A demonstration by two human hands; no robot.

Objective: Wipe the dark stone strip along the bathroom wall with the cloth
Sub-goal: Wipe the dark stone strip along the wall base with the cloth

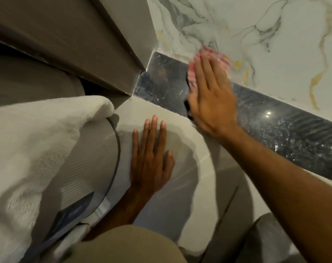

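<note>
Cloth [209, 59], pink-and-white striped, lies pressed flat against the dark stone strip [286, 130] under the right hand [212, 95]. That hand is spread open, palm down and fingers straight and together, pinning the cloth to the strip rather than gripping it; only the cloth's edges show, past the fingertips and along the hand's left side. The hand looks blurred. The cloth sits toward the strip's left end, overlapping the seam where the strip meets the white marble wall [256, 31] above it, whose surface carries grey and gold veins.

The strip itself is a glossy, speckled black band running diagonally from the corner beside the grey door frame [96, 54] down toward the right edge of view. A bright point of light reflects on the strip to the right of the hand, and pale flecks and smears show along its length. To the left of the cloth, the strip's end section is bare and faintly streaked.

Below the strip, touching its lower edge, lies a pale flat ledge [142, 111]. The left hand [152, 160] rests open on this ledge, palm down, fingers extended and pointing toward the strip, holding nothing. Left of that hand, further from the strip, a white fluffy towel [38, 133] drapes over a ribbed grey rounded object [93, 160].
</note>
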